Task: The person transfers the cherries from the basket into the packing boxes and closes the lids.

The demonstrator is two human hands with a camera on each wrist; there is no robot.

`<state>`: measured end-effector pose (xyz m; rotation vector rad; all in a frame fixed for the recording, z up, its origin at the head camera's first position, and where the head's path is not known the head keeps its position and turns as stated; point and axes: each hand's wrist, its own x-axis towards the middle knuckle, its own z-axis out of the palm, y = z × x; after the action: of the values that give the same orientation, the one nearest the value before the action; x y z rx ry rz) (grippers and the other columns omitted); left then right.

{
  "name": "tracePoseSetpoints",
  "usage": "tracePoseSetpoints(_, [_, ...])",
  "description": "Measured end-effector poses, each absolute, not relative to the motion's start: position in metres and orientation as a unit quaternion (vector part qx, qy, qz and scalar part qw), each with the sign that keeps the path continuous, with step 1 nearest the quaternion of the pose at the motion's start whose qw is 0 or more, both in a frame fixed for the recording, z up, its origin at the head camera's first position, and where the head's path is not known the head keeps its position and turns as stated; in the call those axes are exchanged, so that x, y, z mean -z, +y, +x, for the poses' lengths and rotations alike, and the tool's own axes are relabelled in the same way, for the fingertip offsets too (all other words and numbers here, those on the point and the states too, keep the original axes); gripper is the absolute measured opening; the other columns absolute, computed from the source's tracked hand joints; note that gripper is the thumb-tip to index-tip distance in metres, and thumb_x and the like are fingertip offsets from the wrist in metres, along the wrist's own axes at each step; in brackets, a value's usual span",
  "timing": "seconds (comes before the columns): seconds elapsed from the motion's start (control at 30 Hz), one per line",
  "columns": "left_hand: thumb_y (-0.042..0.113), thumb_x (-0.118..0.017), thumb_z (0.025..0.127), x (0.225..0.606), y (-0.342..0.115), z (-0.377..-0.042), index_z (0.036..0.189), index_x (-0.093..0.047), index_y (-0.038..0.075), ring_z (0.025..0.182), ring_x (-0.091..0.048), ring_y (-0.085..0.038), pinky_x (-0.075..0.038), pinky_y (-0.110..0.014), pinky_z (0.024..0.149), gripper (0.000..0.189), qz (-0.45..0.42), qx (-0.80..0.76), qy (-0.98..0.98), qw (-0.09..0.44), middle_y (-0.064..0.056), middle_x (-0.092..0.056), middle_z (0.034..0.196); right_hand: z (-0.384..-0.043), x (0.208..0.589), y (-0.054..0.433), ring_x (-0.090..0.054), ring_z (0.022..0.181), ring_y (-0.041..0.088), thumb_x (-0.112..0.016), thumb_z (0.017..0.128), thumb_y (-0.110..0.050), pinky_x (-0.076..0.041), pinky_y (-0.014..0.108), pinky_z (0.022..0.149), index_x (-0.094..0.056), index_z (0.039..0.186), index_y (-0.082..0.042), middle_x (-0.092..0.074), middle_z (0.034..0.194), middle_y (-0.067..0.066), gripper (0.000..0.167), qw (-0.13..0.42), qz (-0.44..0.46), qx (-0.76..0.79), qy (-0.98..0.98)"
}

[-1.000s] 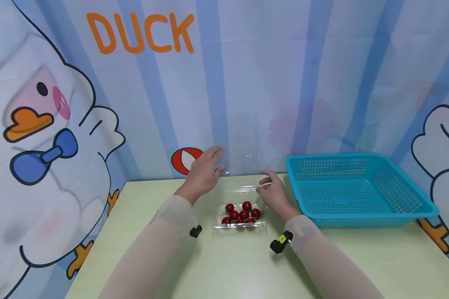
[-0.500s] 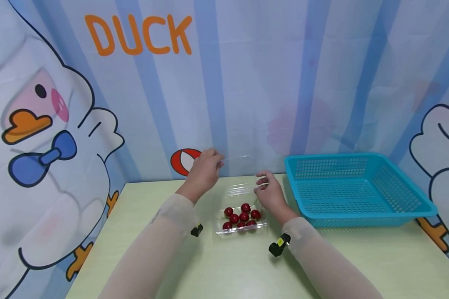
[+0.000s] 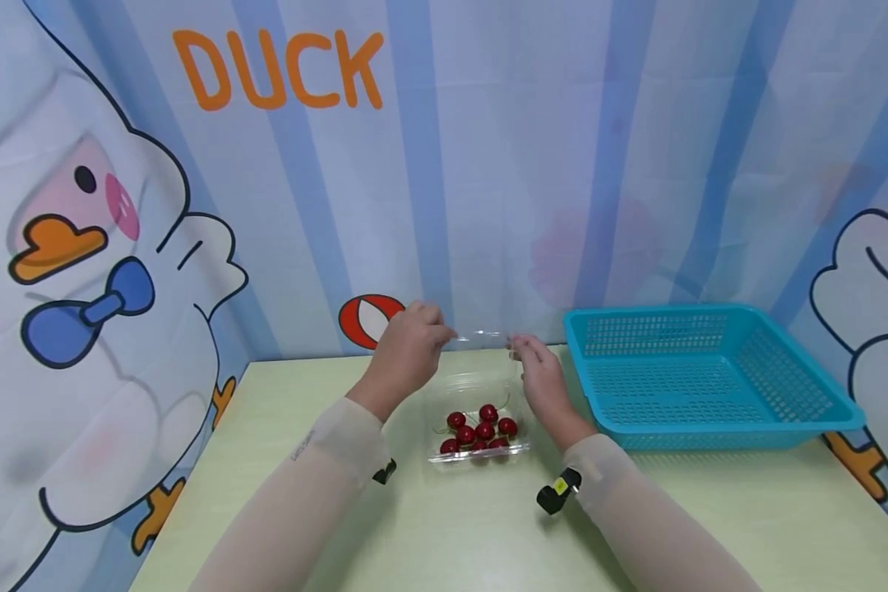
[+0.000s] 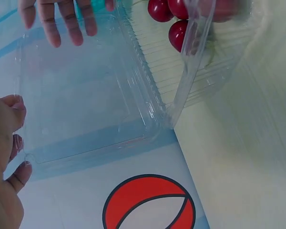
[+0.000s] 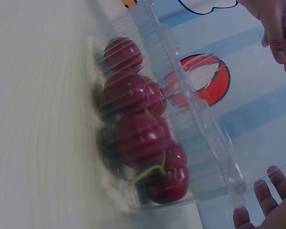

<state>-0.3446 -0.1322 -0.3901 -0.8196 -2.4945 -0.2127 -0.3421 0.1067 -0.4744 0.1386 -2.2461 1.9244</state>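
Note:
A clear plastic clamshell box (image 3: 479,455) with several dark red cherries (image 3: 484,430) inside stands on the table, its lid (image 4: 76,90) raised at the back. My left hand (image 3: 409,349) pinches the lid's free edge near its left corner; thumb and fingers show there in the left wrist view. On the other side, my right hand (image 3: 546,385) is at the lid's right edge, with fairly straight fingers (image 4: 66,21) against the plastic. Cherries (image 5: 138,138) and a green stem show through the box wall in the right wrist view.
A blue perforated plastic basket (image 3: 710,427) stands to the right, close to my right forearm. Behind the table (image 3: 474,526) hangs a striped curtain (image 3: 488,164) with duck drawings. A small black device (image 3: 558,491) is strapped to my right wrist.
The lid's free edge has come down and forward. My left hand has curled from spread fingers into a pinch on the edge; my right fingers, apart from it half a second ago, now meet the lid.

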Motion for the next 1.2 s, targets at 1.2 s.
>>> tracePoseSetpoints(1.2, [0.015,-0.093,0.097,0.461,-0.148,-0.301,0.106,-0.090,0.018,0.094,-0.056,-0.014,-0.056,-0.027,0.082,0.009,-0.407,0.078,-0.888,0.200,0.005,-0.073,0.099,-0.323,0.468,0.116,-0.044,0.167,0.043,-0.075,0.110,-0.026,-0.041,0.064,0.134,-0.080,0.139,-0.005,-0.057,0.173,0.012,0.036,0.030,0.181,-0.404,-0.896])
